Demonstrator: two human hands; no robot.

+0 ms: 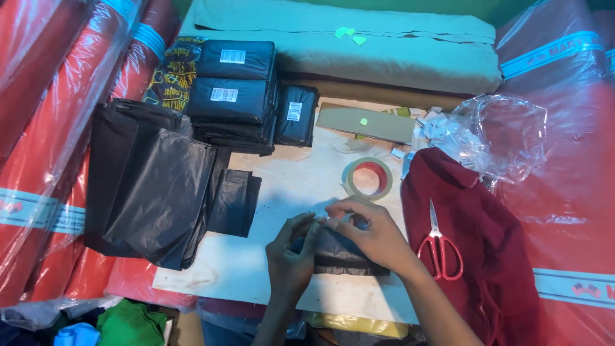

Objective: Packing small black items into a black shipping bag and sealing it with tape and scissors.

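Packet: a small black plastic-wrapped packet lies on the pale worktop in the lower middle of the frame, directly under both hands
Long axis: it runs left to right across the frame, tilting slightly down toward the right; its right end shows just below the right wrist
Left hand: the left hand comes in from the bottom edge, fingers curled and pinched on the packet's upper left edge, closed on the plastic
Right hand: the right hand lies over the packet's top, fingers bent and pressing or pinching the same upper edge; fingertips of both hands nearly meet there
Nearer hand: both touch the packet; the right covers more of it, the left holds only the left corner
What lies between the fingers: too small to tell, perhaps a strip of tape or a fold of plastic
Tape roll: a roll of tape with a red core sits on the worktop just above the hands, apart from them
Scissors: red-handled scissors lie on a dark red cloth to the right, near the right forearm
Loose black bags: a heap of black plastic bags lies to the left, well apart
Finished packets: stacked black packets with white labels in the upper left of the frame
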